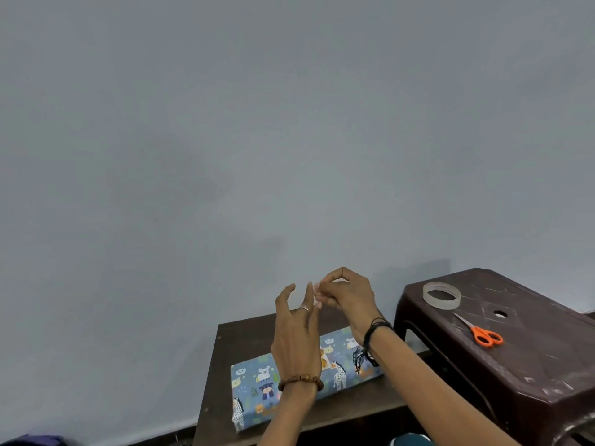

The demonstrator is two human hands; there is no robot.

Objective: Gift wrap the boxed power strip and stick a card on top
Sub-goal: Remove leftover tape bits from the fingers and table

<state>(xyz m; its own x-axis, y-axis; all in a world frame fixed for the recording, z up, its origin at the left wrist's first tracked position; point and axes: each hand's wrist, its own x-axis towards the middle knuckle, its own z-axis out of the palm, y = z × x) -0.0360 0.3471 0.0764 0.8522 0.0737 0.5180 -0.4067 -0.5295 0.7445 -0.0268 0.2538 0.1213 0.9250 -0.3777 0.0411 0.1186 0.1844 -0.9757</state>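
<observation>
Two hands hover above a wrapped box (306, 375) in animal-print paper, directly below the fingers on a small brown table (225, 365). The right hand (346, 297) pinches what looks like a clear piece of tape; the left hand (297, 333) is spread, fingertips touching it. The tape could fold on itself or cling to skin. No card is visible. A tape roll (441, 295) and orange scissors (481, 331) lie right of the fingers.

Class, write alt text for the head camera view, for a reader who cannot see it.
Two bare hands, left hand and right hand, are raised together, apparently working a small clear piece of tape above a box wrapped in blue animal-print paper on a dark table. To the right, a tape roll and orange-handled scissors lie on a brown plastic stool.
</observation>
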